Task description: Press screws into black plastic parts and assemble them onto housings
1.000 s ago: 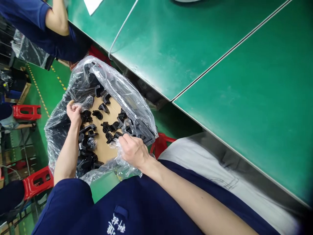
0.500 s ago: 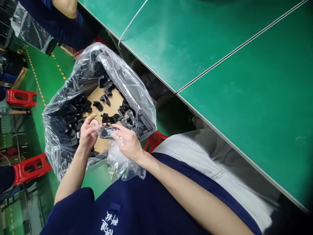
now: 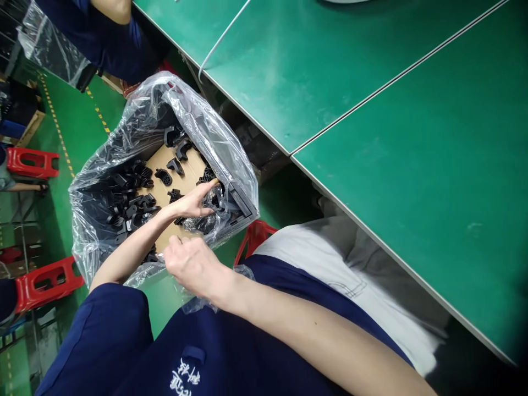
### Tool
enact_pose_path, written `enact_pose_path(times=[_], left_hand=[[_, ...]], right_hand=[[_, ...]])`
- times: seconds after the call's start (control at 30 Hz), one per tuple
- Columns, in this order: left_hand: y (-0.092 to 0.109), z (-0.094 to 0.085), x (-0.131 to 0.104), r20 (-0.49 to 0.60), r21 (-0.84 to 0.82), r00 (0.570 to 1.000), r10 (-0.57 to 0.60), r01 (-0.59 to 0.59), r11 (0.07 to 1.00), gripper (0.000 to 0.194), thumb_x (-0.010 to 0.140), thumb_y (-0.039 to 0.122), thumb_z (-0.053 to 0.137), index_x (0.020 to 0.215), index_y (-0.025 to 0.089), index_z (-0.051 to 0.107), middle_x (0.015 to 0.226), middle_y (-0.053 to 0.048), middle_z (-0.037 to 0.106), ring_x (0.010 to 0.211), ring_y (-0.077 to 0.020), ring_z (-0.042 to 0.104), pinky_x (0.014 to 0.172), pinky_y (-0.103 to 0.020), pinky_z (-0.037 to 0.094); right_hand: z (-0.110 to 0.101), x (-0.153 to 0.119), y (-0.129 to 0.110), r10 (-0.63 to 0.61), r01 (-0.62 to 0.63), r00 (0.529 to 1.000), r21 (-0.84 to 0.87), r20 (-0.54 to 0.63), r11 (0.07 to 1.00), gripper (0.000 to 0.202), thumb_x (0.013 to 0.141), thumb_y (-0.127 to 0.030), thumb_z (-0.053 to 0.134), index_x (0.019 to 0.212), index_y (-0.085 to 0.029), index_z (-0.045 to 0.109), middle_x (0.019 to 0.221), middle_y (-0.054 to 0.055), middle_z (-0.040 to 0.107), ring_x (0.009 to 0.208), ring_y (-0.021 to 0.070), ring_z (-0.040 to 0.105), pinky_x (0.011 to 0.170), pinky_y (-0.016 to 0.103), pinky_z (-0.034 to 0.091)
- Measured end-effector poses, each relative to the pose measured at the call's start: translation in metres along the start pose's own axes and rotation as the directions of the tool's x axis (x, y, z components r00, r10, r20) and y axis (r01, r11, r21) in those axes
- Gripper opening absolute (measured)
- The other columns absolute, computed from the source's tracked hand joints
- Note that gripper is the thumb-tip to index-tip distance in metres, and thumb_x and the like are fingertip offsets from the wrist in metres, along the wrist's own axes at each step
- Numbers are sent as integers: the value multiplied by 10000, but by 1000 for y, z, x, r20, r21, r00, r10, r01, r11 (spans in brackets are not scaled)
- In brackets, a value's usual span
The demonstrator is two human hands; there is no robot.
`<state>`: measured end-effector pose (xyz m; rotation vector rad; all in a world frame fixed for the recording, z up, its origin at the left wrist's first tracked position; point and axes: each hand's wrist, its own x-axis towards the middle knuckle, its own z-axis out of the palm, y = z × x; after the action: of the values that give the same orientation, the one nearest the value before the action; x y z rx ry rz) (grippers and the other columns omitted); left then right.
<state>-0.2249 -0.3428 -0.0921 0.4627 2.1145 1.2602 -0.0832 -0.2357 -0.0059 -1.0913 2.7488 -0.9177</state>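
Note:
A box lined with a big clear plastic liner (image 3: 124, 132) stands on the floor by my knees. It holds several small black plastic parts (image 3: 127, 192) on a cardboard sheet (image 3: 190, 168). My left hand (image 3: 187, 204) reaches across into the right side of the box, fingers spread, thumb up, fingertips on black parts under a fold of the liner. My right hand (image 3: 193, 267) sits at the near rim of the box, closed on a small clear plastic bag (image 3: 202, 302) that hangs crumpled below it.
A green worktable (image 3: 330, 71) runs along the right, its edge just beyond the box. Red stools stand on the green floor at left (image 3: 45, 280) (image 3: 28, 162), one under my leg (image 3: 256, 239). A co-worker in dark blue (image 3: 103, 38) sits at top left.
Both hands held the small clear bag together over the box. Now my left hand has let go and reached right into the parts; my right hand has drawn back to the near rim with the bag.

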Motion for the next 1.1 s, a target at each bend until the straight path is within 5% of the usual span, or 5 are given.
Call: enact_pose_path(times=[0.33, 0.57, 0.7, 0.93, 1.1], left_hand=[[-26, -9, -6, -309, -335, 942, -128, 18, 942, 539, 666, 257, 752, 1169, 167, 580, 747, 2, 672, 661, -132, 627, 700, -281, 528], [-10, -22, -42, -464, -572, 857, -224, -98, 814, 360, 806, 273, 598, 1163, 223, 602, 706, 3, 584, 718, -141, 608, 850, -353, 539], [-1, -5, -57, -451, -625, 856, -252, -102, 774, 309, 823, 230, 544, 1118, 233, 635, 722, -7, 564, 724, -138, 608, 847, -328, 553], [-9, 18, -62, -438, -585, 853, -284, -31, 810, 158, 846, 236, 539, 916, 198, 676, 773, -34, 601, 868, -178, 636, 917, -345, 543], [-35, 7, -55, -496, -459, 815, -298, 45, 887, 223, 852, 251, 533, 1036, 162, 621, 870, -66, 657, 894, -195, 657, 879, -385, 546]], right_hand=[[1, -37, 33, 243, -235, 969, 130, -49, 963, 148, 770, -32, 526, 829, -147, 597, 754, 52, 621, 625, 164, 593, 500, 259, 383], [0, -42, 69, 465, -374, 832, 312, -303, 873, 357, 875, -185, 542, 1220, -112, 596, 924, 103, 706, 756, 204, 668, 664, 291, 507], [1, -24, 71, 467, -343, 859, 442, -209, 829, 623, 867, -355, 628, 1402, -97, 441, 919, 97, 711, 781, 218, 674, 694, 309, 525], [11, -13, 71, 338, -251, 909, 326, -245, 911, 202, 813, -99, 482, 866, -133, 674, 854, 85, 654, 724, 185, 610, 647, 279, 461], [-3, -5, 84, 426, -202, 868, 600, -257, 774, 205, 908, -219, 429, 766, -162, 565, 775, 47, 590, 720, 157, 557, 693, 272, 441]])
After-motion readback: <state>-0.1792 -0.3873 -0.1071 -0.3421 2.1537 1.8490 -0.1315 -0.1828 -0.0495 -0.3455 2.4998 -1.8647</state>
